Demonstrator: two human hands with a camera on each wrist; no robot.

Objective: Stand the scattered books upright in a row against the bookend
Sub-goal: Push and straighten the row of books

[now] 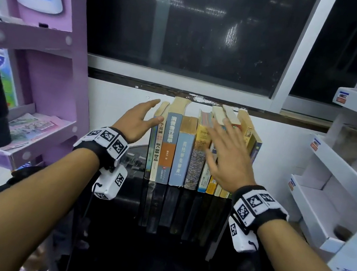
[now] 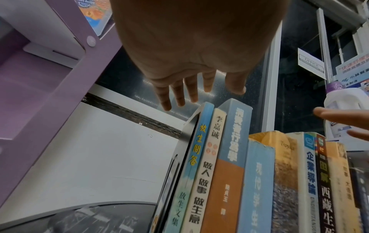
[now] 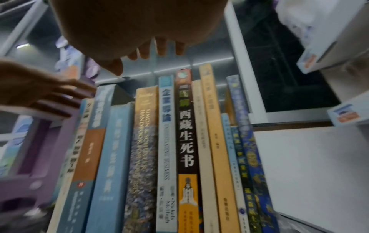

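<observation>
Head view: a row of upright paperback and hardback books (image 1: 184, 153) is standing spine-out at the centre of the frame on a glossy black desk (image 1: 169, 240), backed by a white wall under a dark window. The left hand (image 1: 138, 121) is hovering at the left end of the row, fingers straight and spread, holding nothing; whether the thumb is touching the first book I cannot tell. The right hand (image 1: 228, 158) is hovering in front of the right half of the row, fingers splayed wide, gripping nothing.

Left wrist view: a thin black metal bookend (image 2: 179, 165) is standing flush against the left side of the light blue thin book with yellow characters (image 2: 194, 157), lower centre of the frame. Next to that one are sitting a cream-spined book (image 2: 207, 165), a grey-blue and orange spined book (image 2: 229, 157), a pale blue book (image 2: 257, 181) and a yellow "Troy" book (image 2: 283, 173), all touching. The left hand's fingers (image 2: 177, 94) are straight above the book tops, apart from them.

Right wrist view, blurred: a black-spined book with an orange foot (image 3: 186, 134) is standing mid-row, and a dark blue starry book (image 3: 247, 149) is leaning slightly at the right end. A purple cardboard display shelf (image 1: 45, 94) is filling the left of the head frame, a white tiered display shelf (image 1: 336, 176) the right.
</observation>
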